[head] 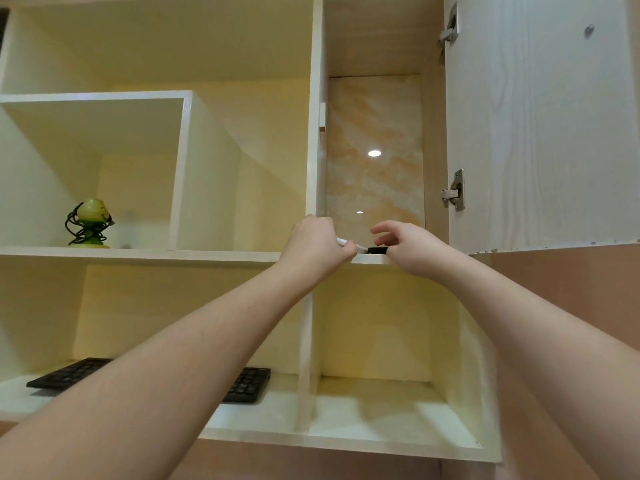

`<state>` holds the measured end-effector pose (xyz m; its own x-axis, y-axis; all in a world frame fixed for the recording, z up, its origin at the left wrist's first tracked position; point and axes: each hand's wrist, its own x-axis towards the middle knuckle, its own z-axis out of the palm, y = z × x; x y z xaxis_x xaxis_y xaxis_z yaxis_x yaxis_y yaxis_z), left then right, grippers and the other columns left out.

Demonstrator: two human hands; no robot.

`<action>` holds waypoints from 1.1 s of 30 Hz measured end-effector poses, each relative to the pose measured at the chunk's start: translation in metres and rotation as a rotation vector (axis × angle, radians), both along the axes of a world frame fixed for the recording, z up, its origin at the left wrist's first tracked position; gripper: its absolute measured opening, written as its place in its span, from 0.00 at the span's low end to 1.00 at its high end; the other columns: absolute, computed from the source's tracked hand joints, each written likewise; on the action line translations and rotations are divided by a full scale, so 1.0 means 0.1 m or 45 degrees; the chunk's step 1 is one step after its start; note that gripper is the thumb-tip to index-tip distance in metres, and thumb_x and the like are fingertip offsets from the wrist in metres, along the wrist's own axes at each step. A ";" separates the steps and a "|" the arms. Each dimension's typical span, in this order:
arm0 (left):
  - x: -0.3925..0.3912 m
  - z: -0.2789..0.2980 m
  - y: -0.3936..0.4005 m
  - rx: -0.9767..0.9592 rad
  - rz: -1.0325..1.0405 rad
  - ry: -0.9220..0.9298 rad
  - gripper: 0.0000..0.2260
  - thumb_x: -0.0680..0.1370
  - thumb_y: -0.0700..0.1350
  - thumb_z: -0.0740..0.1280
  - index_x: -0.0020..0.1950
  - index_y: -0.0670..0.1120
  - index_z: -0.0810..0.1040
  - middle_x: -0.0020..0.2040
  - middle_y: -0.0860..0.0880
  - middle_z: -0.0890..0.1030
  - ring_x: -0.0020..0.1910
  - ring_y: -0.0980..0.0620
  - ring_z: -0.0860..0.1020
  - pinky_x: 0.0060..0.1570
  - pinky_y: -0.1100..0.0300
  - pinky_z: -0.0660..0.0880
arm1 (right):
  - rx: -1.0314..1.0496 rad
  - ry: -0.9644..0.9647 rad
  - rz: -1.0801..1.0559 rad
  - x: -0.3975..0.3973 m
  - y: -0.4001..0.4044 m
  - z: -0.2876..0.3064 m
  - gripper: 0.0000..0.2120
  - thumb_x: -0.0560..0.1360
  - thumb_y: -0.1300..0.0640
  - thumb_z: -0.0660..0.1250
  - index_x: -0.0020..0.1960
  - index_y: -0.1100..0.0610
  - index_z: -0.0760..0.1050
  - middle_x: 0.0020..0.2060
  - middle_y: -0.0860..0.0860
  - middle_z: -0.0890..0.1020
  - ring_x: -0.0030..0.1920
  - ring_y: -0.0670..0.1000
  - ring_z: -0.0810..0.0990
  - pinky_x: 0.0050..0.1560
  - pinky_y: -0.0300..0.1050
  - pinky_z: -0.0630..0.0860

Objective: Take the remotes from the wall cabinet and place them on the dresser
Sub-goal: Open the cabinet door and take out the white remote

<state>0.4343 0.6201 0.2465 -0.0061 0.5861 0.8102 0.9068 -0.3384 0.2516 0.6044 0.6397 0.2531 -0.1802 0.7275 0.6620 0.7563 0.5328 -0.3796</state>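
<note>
Both my arms reach up into the open wall cabinet compartment (374,133) with a marbled back panel. My left hand (317,245) is curled around a white remote (349,244), whose end sticks out past my fingers. A black remote (377,250) lies on the compartment's shelf edge (370,259). My right hand (408,245) hovers over the black remote with fingers spread, fingertips close to it; I cannot tell whether they touch. Most of both remotes is hidden by my hands. The dresser is out of view.
The cabinet door (540,123) stands open at the right with two hinges. A green ornament wrapped in dark cord (89,223) sits on the left shelf. A black keyboard (246,386) lies on the lower shelf beneath my left arm.
</note>
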 end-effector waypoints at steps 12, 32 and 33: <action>-0.31 -0.12 -0.09 0.291 -0.157 0.242 0.19 0.74 0.52 0.70 0.61 0.45 0.77 0.56 0.48 0.80 0.57 0.49 0.75 0.55 0.58 0.71 | -0.010 0.004 -0.068 -0.31 0.18 0.14 0.23 0.77 0.64 0.51 0.70 0.54 0.69 0.65 0.52 0.76 0.59 0.53 0.76 0.49 0.42 0.71; -0.71 -0.21 -0.25 0.211 -0.402 0.023 0.23 0.70 0.52 0.76 0.63 0.52 0.75 0.56 0.54 0.81 0.48 0.55 0.79 0.51 0.62 0.77 | -0.223 0.759 0.420 -0.22 -0.19 0.24 0.18 0.77 0.70 0.52 0.58 0.59 0.76 0.48 0.53 0.83 0.47 0.49 0.81 0.55 0.54 0.79; -0.72 -0.22 -0.25 0.159 -0.431 0.003 0.25 0.69 0.52 0.76 0.65 0.53 0.74 0.56 0.54 0.80 0.48 0.57 0.80 0.49 0.66 0.77 | -0.276 0.833 0.493 -0.17 -0.24 0.21 0.18 0.77 0.71 0.52 0.57 0.60 0.77 0.47 0.55 0.83 0.45 0.50 0.81 0.52 0.54 0.81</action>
